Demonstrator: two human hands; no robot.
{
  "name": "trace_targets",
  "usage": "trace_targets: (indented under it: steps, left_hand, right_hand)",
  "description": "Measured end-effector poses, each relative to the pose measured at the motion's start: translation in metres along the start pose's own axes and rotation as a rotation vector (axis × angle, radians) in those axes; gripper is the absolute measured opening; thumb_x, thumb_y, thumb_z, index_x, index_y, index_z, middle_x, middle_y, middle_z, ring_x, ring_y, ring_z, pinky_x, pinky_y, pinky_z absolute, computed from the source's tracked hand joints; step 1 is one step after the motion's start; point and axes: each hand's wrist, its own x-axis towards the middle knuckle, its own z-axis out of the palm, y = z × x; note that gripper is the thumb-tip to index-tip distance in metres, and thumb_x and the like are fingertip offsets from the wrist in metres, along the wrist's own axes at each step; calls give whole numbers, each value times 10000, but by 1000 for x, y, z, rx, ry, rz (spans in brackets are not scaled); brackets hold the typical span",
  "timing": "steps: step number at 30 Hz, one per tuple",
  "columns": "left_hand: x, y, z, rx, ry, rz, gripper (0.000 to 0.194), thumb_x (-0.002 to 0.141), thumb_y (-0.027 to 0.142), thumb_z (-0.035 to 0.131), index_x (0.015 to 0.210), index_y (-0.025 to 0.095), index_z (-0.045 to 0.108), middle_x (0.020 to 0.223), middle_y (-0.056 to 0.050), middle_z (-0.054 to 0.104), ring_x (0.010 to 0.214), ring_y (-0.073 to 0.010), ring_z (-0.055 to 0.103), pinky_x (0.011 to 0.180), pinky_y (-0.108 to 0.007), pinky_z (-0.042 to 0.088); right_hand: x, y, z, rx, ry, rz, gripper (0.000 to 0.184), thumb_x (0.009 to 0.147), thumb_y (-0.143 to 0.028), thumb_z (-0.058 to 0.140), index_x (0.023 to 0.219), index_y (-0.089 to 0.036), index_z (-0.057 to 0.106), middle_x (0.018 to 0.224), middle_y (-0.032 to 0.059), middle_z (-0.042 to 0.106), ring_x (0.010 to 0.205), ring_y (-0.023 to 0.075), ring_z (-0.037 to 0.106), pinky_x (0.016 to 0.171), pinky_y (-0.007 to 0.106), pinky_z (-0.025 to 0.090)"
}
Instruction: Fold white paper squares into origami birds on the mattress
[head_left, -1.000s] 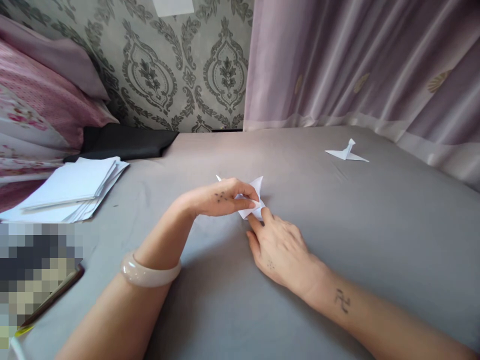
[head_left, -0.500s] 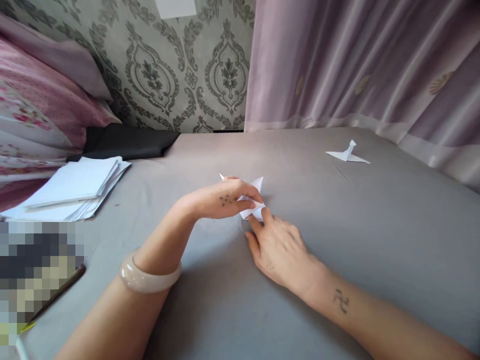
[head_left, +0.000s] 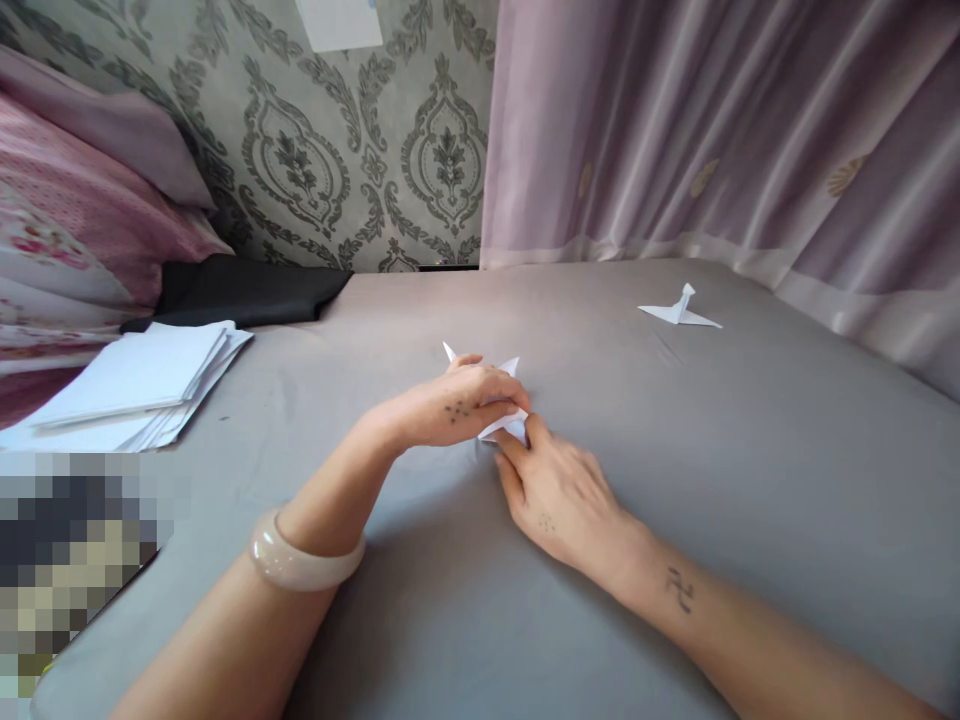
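A small piece of folded white paper lies on the grey sheet under both of my hands, with pointed tips standing up behind them. My left hand reaches across its top, thumb and fingers closed together on the paper near its right edge. From the right, my right hand has its fingertips on the near right part of the same paper, its fingers bent and close together. Much of the paper is hidden beneath the left hand.
A folded paper bird stands at the back right. On the left lies a stack of white paper sheets, with a black cloth-like item behind it. Purple curtains hang along the back right. The lower left corner is pixelated.
The head view has shifted slightly. My left hand's fingertips have slid a little right and down along the paper, closer to the right hand, which holds nearly the same place.
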Motion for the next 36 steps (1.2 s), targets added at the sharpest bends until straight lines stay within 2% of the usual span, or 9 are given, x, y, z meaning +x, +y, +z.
trace_targets:
  steps: [4,9,13,16,18,20,23,27,36]
  left_hand:
    - [0,0,2,34,-21,-21,292,953,185,354,1110,204,598,910,-6,696,821,-141,625,1112,-481,180]
    - [-1,-4,4,121,136,12,309,942,166,382,1212,219,525,1137,-51,647,1053,-181,586,1124,-480,187]
    - [-3,3,0,181,508,-33,269,918,185,452,1166,191,557,1228,-104,576,1140,-212,538,1015,-394,371]
    - [-12,15,-4,163,887,-202,172,919,211,455,1022,182,590,1005,-66,623,907,-164,595,817,-292,473]
    - [-23,24,-1,159,1034,-326,119,910,227,468,921,187,580,860,-30,615,778,-141,578,711,-260,473]
    - [-36,32,12,153,1033,-422,86,891,230,488,859,193,560,794,-10,603,717,-133,560,683,-262,465]
    - [-52,37,44,95,907,-533,47,855,242,523,861,195,522,768,-4,580,690,-139,559,661,-276,472]
    - [-51,30,82,60,701,-670,279,781,375,649,905,190,482,892,-61,604,820,-210,610,713,-347,502]
    - [-23,23,87,234,567,-637,137,919,337,472,969,211,496,918,-91,695,828,-236,678,692,-319,479]
  right_hand:
    - [-1,10,-1,47,-1,21,325,972,-254,309,1120,-228,598,959,62,576,736,170,610,602,293,364]
    - [-2,14,-5,11,-25,-22,313,970,-257,339,1069,-216,633,966,61,563,736,163,606,590,291,365]
    - [-5,8,-3,-30,-10,-44,377,984,-295,308,1218,-174,578,1071,104,566,839,207,623,664,323,425]
    - [-8,4,-1,-39,-5,-72,406,993,-291,276,1252,-151,556,1104,119,562,917,236,613,743,358,449]
    - [-9,4,-2,-46,-8,-87,411,991,-298,285,1280,-147,536,1103,122,561,916,245,610,754,372,455]
    - [-9,5,-3,-46,-13,-96,418,989,-310,296,1301,-144,518,1106,126,557,901,247,614,740,372,459]
    - [-7,8,-4,-35,-13,-117,409,985,-303,296,1269,-137,540,1107,126,553,888,245,623,716,357,458]
    - [-6,12,-2,-11,14,-138,387,987,-300,280,1168,-153,589,1097,115,549,873,230,630,697,335,450]
    - [-9,13,4,35,70,-107,346,975,-284,313,1159,-183,589,1094,107,549,869,211,625,719,322,439]
